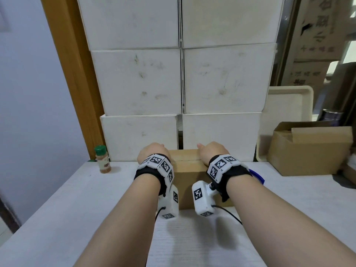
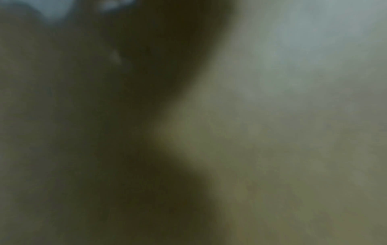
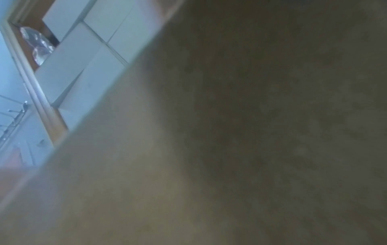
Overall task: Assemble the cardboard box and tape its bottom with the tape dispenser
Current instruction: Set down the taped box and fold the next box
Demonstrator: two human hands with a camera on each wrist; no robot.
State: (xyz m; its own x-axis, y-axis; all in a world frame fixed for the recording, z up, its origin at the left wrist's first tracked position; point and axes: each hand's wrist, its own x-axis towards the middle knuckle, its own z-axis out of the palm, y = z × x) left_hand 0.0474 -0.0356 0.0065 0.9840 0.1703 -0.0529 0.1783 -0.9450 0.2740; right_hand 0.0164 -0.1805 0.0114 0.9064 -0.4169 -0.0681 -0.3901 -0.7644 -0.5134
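Note:
A brown cardboard box (image 1: 185, 170) stands on the white table (image 1: 77, 199), its top flaps folded flat with a seam across them. My left hand (image 1: 152, 151) and right hand (image 1: 212, 150) both lie on the box's top at its far edge. Their fingers bend down over that edge and are hidden. The right thumb points left along the edge. A blue piece of the tape dispenser (image 1: 257, 176) shows on the table just behind my right wrist. The left wrist view is a dark blur. Close, blurred cardboard (image 3: 251, 132) fills most of the right wrist view.
A wall of stacked white boxes (image 1: 173, 83) rises just behind the cardboard box. A spice jar with a green cap (image 1: 102, 159) stands at the table's back left. An open cardboard carton (image 1: 308, 151) and a cream tray (image 1: 289, 105) sit at the right.

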